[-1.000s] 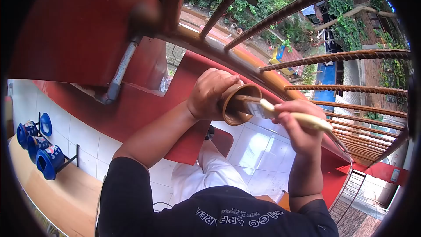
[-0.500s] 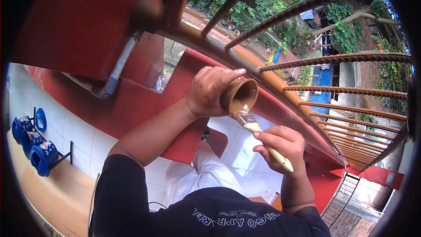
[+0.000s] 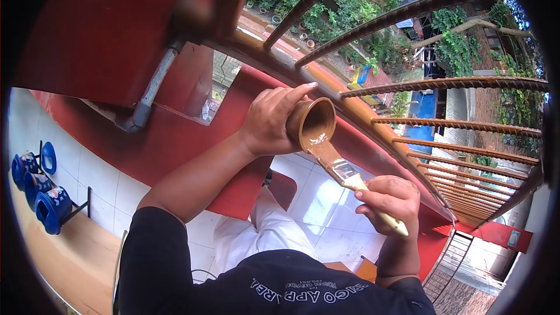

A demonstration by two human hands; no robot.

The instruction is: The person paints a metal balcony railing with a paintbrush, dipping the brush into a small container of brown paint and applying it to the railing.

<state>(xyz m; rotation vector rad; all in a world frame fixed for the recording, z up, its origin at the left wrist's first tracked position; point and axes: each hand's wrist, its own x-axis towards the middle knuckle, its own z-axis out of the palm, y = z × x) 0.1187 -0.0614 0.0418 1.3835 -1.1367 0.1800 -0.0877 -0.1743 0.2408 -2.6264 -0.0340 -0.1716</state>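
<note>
My left hand [image 3: 268,121] is wrapped around a small brown cup [image 3: 296,123], its thumb near the rim. The cup is tilted, its mouth facing right and a little down, with brown paint and a whitish shiny patch inside. In my right hand [image 3: 392,199] is a paintbrush [image 3: 350,178] with a pale yellowish handle, gripped between thumb and fingers. Brown paint coats its bristles, whose tip is at the lower lip of the cup.
Rusty ribbed metal bars [image 3: 449,81] run along a brown rail at the right, with plants beyond. A red ledge [image 3: 157,154] lies under my left arm. A pipe [image 3: 157,84] stands at upper left. Blue flowered containers [image 3: 53,203] hang at far left above a wooden surface [image 3: 64,256].
The brush has been drawn down and right, partly out of the cup, with my right hand moving the same way. My left hand and the cup have shifted slightly left.
</note>
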